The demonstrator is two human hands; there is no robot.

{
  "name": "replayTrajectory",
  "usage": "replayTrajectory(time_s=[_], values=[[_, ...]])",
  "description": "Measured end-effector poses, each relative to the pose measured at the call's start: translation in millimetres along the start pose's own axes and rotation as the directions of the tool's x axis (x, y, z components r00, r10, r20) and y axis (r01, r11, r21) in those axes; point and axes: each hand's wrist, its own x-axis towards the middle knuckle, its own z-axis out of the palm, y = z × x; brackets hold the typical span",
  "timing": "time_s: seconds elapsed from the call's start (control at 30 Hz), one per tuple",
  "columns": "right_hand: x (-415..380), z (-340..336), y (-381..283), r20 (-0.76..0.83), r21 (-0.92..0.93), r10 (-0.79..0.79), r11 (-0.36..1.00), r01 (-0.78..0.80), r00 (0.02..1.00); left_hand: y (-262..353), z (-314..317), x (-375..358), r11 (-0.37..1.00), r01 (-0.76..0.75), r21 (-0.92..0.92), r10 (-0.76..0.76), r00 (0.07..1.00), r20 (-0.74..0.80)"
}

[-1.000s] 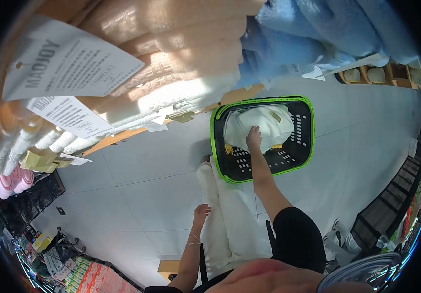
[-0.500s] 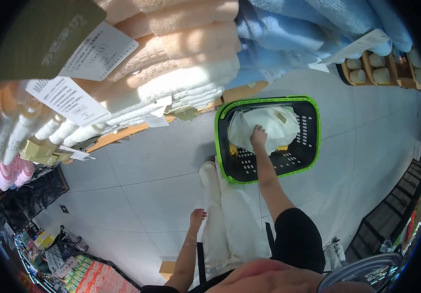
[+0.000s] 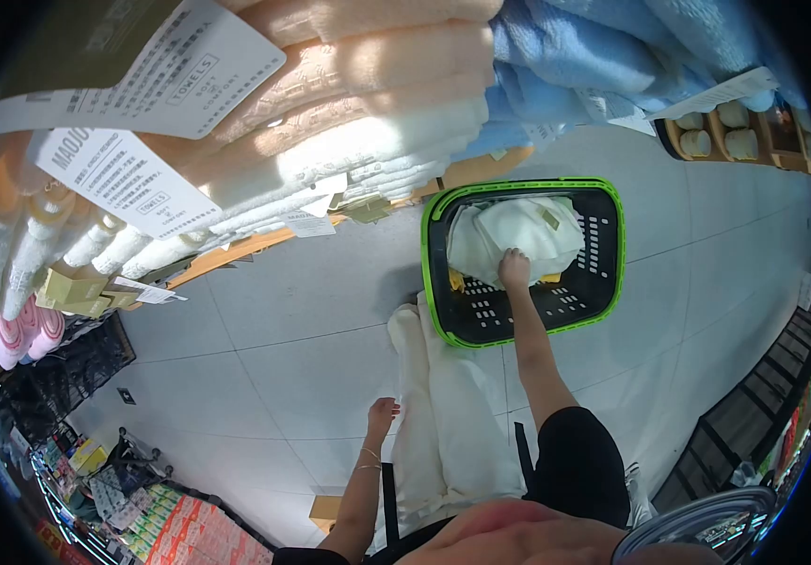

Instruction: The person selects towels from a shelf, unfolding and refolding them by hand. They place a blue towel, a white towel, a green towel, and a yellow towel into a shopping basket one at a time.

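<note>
A black basket with a green rim (image 3: 620,254) stands on the floor, holding a folded white cloth (image 3: 542,231) with a small tan tag. Bits of yellow show beneath the cloth. My right hand (image 3: 514,269) is closed on the near edge of the cloth. My left hand (image 3: 384,411) hangs beside my white trouser leg, its fingers loosely curled; whether anything lies within them is too small to tell.
Stacked peach and white towels (image 3: 377,104) with paper tags fill the upper left, and blue towels (image 3: 594,47) the upper right. A wooden rack (image 3: 763,137) stands far right. Lower left are packaged goods (image 3: 189,532) and a cardboard box (image 3: 324,511).
My right hand has shifted from the top of the white cloth to its near edge, and its fingers have closed. The view has moved slightly.
</note>
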Motion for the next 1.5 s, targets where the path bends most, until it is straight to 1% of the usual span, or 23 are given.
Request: replayTrajectory(time_s=[0.1, 0.2, 0.3, 0.4, 0.5, 0.6, 0.7, 0.83, 0.87, 0.97, 1.0, 1.07, 1.17, 1.2, 1.27, 1.37, 1.4, 1.47, 1.5], values=[[-5, 12, 7, -0.040, -0.039, -0.026, 0.999, 0.025, 0.999, 2, 0, 1, 1.000, 0.016, -0.002, -0.016, 1.000, -0.004], [-1, 32, 3, 0.007, -0.035, -0.059, 0.998, 0.059, 0.998, 5, 5, 2, 1.000, -0.022, -0.012, 0.022, 1.000, 0.008], [0, 21, -14, 0.036, -0.061, 0.043, 0.997, -0.040, 0.998, 9, 10, 2, 1.000, -0.021, -0.005, 0.022, 1.000, 0.013], [8, 36, -16, -0.077, -0.112, 0.180, 0.976, -0.188, 0.981, 9, 11, 2, 1.000, -0.025, -0.006, 0.025, 0.999, 0.030], [12, 44, -8, 0.010, -0.070, 0.134, 0.989, -0.133, 0.991, 7, 7, 0, 0.998, -0.058, -0.004, 0.058, 0.998, 0.021], [8, -1, -21, 0.092, -0.030, 0.110, 0.994, -0.107, 0.990, 3, 1, 1, 0.999, -0.027, 0.029, 0.027, 1.000, 0.015], [3, -10, -29, 0.063, -0.064, -0.002, 0.998, 0.006, 0.998, 1, 1, 3, 1.000, 0.012, 0.018, -0.012, 1.000, 0.002], [3, -3, -40, 0.040, -0.071, 0.150, 0.987, -0.147, 0.988, -1, 1, 3, 1.000, -0.013, 0.005, 0.013, 1.000, 0.008], [5, -2, -42, 0.043, -0.073, 0.149, 0.987, -0.146, 0.988, 0, 3, 2, 1.000, -0.016, 0.003, 0.016, 1.000, 0.012], [17, 48, -32, 0.002, -0.152, 0.196, 0.969, -0.194, 0.981, 5, 7, -2, 0.999, -0.027, 0.017, 0.027, 0.999, 0.018], [15, 43, -33, 0.012, -0.144, 0.185, 0.973, -0.181, 0.983, 2, 6, -4, 0.999, -0.031, 0.024, 0.031, 0.999, 0.016], [11, 25, -31, 0.027, -0.131, 0.165, 0.978, -0.160, 0.986, -1, 5, -9, 1.000, -0.007, 0.012, 0.007, 1.000, 0.017], [3, -38, -18, 0.088, 0.071, 0.168, 0.982, -0.174, 0.982, 11, 5, -23, 0.997, 0.047, -0.058, -0.045, 0.998, 0.034], [0, -58, -12, 0.056, 0.095, 0.156, 0.982, -0.161, 0.986, 16, 5, -30, 0.994, 0.069, -0.090, -0.066, 0.997, 0.043], [-5, -107, 5, -0.016, 0.139, 0.137, 0.981, -0.133, 0.990, 31, 6, -46, 0.995, 0.027, -0.099, -0.024, 0.999, 0.035], [-17, -172, 37, -0.120, 0.280, 0.121, 0.956, -0.083, 0.985, 65, 10, -72, 0.995, -0.060, -0.079, 0.063, 0.997, 0.035], [-24, -198, 47, -0.189, 0.293, 0.103, 0.955, -0.044, 0.977, 79, 13, -82, 0.994, -0.088, -0.066, 0.091, 0.995, 0.038], [-54, -269, 56, -0.215, 0.412, 0.002, 0.907, 0.089, 0.977, 110, 21, -99, 0.984, -0.177, -0.002, 0.177, 0.982, 0.060], [-70, -315, 55, -0.233, 0.467, -0.053, 0.870, 0.160, 0.971, 132, 30, -110, 0.966, -0.257, 0.001, 0.256, 0.963, 0.083]])
